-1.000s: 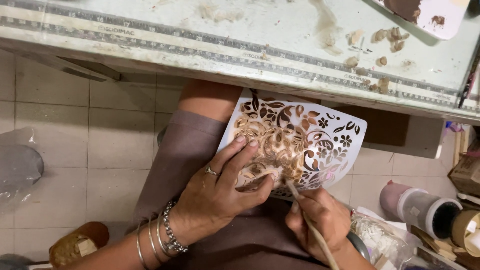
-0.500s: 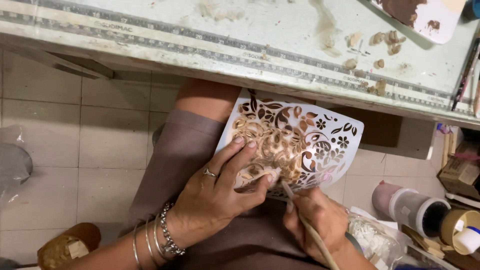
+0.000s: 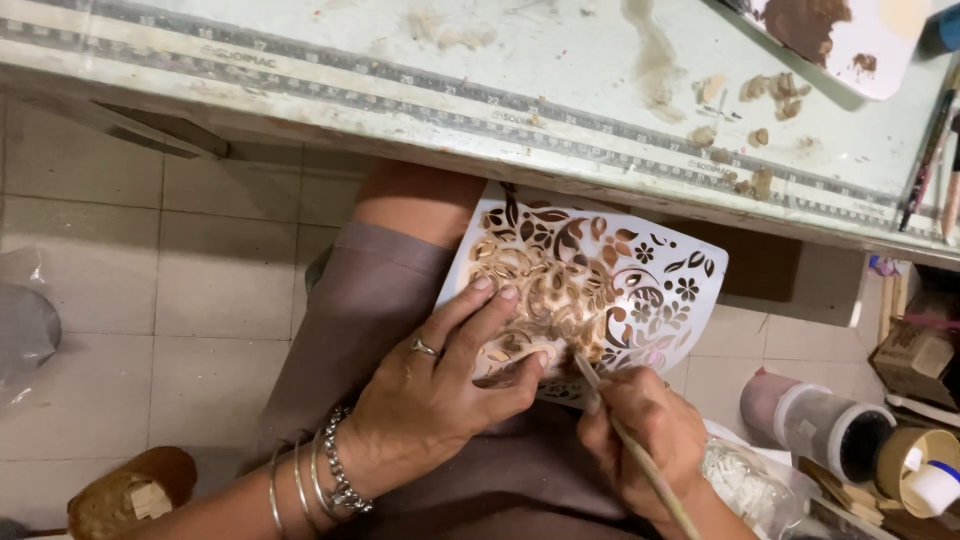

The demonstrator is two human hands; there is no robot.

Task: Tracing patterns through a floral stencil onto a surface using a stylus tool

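Note:
A white floral stencil sheet, its cut-outs smeared with brown paste, rests on my lap below the table edge. My left hand, with a ring and several bracelets on the wrist, presses and grips the stencil's near edge between thumb and fingers. My right hand holds a thin wooden stick like a pen. The stick's tip touches the stencil's lower middle, just beside my left thumb.
A glass-topped work table with ruler strips and brown paste crumbs runs across the top. A white palette with brown paste lies at its far right. Jars and tape rolls crowd the right floor side. A sandal sits bottom left on tiles.
The view has shifted slightly. My right hand has worked the stick's tip a little along the stencil; my left hand keeps its grip in the same place.

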